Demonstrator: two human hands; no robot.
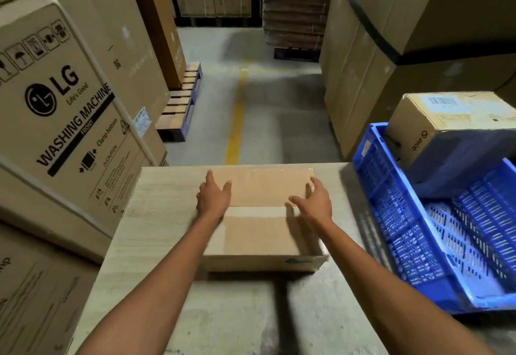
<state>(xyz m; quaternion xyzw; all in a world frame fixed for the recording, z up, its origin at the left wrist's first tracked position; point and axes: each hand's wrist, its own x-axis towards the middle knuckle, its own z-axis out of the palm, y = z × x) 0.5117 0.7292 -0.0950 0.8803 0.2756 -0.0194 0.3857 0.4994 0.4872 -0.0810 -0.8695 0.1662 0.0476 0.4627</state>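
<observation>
A small brown cardboard box [259, 231] sits on a pale wooden table [156, 229]. Its far flap lies folded down flat, and the near part is open. My left hand [213, 197] lies at the left end of that flap with fingers spread and fairly straight. My right hand [314, 201] rests at the flap's right end, its fingers loosely bent over the edge. Both forearms reach in from the bottom of the view.
A blue plastic crate [418, 243] stands at the table's right, with a cardboard box [446, 123] leaning into its far end. Large washing-machine cartons [64, 120] stand left; tall cartons [391, 47] right. An aisle with a yellow floor line [237, 114] runs ahead, pallets [181, 103] beside it.
</observation>
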